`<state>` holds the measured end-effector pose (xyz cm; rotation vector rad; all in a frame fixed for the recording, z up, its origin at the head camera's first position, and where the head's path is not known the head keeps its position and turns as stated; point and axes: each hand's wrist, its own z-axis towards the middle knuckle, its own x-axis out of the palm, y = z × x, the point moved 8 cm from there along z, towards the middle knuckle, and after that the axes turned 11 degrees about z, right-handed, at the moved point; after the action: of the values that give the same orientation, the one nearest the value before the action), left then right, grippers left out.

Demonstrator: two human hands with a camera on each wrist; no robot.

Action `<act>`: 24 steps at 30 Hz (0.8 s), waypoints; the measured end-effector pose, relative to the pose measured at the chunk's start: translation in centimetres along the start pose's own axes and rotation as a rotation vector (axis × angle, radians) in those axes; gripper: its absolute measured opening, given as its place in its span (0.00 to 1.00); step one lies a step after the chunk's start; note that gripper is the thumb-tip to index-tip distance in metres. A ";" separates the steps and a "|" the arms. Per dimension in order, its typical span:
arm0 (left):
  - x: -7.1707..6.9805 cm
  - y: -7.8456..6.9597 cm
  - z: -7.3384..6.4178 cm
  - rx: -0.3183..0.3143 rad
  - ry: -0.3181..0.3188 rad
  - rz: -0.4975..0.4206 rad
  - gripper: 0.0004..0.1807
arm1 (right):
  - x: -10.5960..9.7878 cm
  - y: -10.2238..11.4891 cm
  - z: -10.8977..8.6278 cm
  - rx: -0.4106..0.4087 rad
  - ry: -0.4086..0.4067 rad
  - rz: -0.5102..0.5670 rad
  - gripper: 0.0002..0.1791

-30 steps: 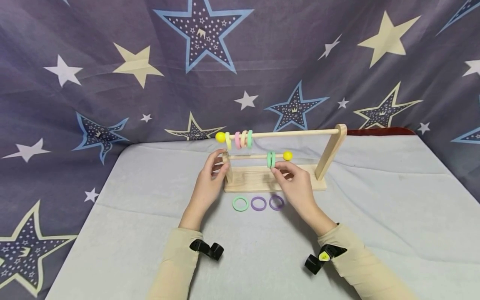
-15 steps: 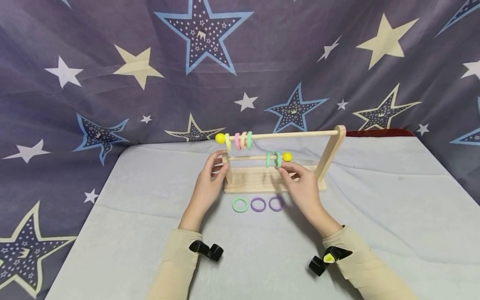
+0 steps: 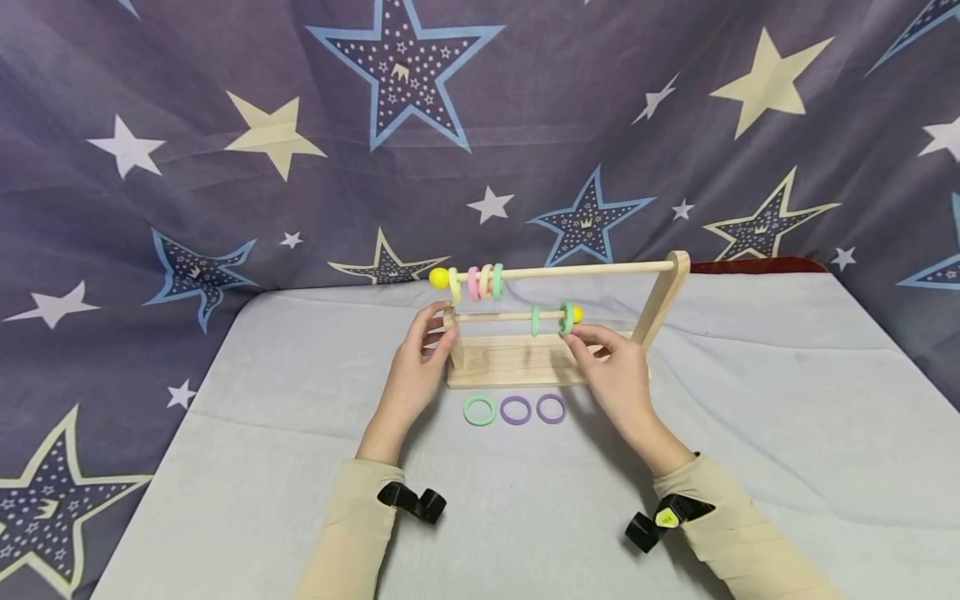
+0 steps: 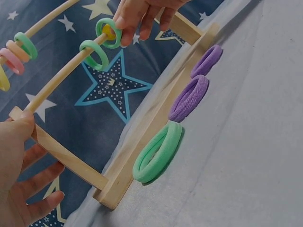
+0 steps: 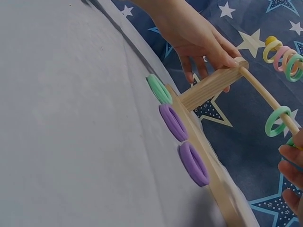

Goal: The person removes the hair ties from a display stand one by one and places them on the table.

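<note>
A wooden rack (image 3: pixel 517 360) with two horizontal rods stands on the table. My left hand (image 3: pixel 411 371) grips the top of its short left post (image 4: pixel 71 156), thumb on the near side. My right hand (image 3: pixel 611 375) pinches a green hair tie (image 3: pixel 566 318) at the lower rod's right end, around or right beside the yellow end ball (image 3: pixel 577 314). Another green hair tie (image 4: pixel 94 56) hangs on that rod, a little to the left. On the upper rod hang a yellow hair tie (image 3: pixel 454 285), a pink one (image 3: pixel 473 283), a peach one (image 3: pixel 486 282) and a green one (image 3: pixel 498 282).
In front of the rack a green hair tie (image 3: pixel 479 410) and two purple hair ties (image 3: pixel 515 410) lie in a row on the grey cloth (image 3: pixel 480 517). The tall right post (image 3: pixel 662 300) rises beside my right hand. A starry curtain (image 3: pixel 300 208) hangs behind.
My right hand has slid one green hair tie rightward along the lower rod, away from the other green one, to the yellow ball. My left hand has stayed on the post.
</note>
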<state>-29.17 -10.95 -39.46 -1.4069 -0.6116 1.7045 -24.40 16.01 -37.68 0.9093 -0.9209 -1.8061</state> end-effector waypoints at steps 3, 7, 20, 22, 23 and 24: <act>0.0 0.1 0.0 0.003 0.000 0.001 0.23 | -0.1 0.0 0.0 -0.005 -0.004 0.008 0.07; 0.0 0.0 0.0 0.004 0.000 0.002 0.24 | -0.3 -0.1 0.1 -0.009 -0.010 0.016 0.07; 0.0 -0.2 0.0 0.013 -0.002 0.007 0.24 | -1.0 -0.1 0.2 -0.011 -0.014 0.006 0.07; 0.0 -0.2 0.0 0.013 -0.003 0.009 0.24 | -1.1 -0.1 0.3 -0.011 -0.014 0.003 0.07; 0.0 -0.2 0.0 0.012 -0.003 0.009 0.24 | -1.2 -0.1 0.3 -0.012 -0.015 0.002 0.07; 0.0 -0.1 0.0 0.012 -0.003 0.009 0.24 | -1.2 -0.2 0.3 -0.010 -0.014 0.001 0.07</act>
<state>-29.17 -10.85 -39.37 -1.4008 -0.5959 1.7152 -24.28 17.25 -37.44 0.8904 -0.9204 -1.8165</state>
